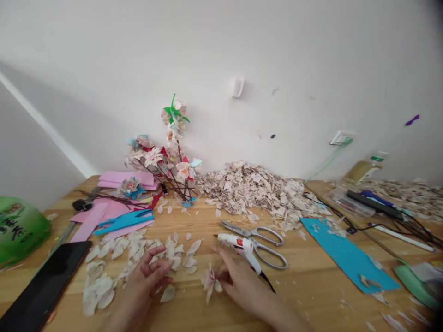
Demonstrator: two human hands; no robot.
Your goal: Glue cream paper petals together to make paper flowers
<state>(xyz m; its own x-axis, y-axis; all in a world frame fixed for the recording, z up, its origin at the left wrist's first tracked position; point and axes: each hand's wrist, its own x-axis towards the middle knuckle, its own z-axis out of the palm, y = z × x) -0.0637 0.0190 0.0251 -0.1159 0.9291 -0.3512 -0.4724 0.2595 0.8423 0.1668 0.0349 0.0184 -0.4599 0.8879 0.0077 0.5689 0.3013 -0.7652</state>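
My right hand pinches a small handmade flower of pale petals with a pinkish middle, held just above the table and a little blurred. To the left, my left hand hovers over scattered whitish petals, its fingers loosely curled and apart, with nothing visible in them. One loose petal lies by its fingertips. Just beyond my right hand is a white glue gun, partly covered by that hand. Scissors with grey handles lie against the glue gun's far side.
Finished flowers on twigs stand in a clear cup near the wall. A big heap of dry petals is beside them. Pink paper, a black phone and a green container sit left; a blue sheet lies right.
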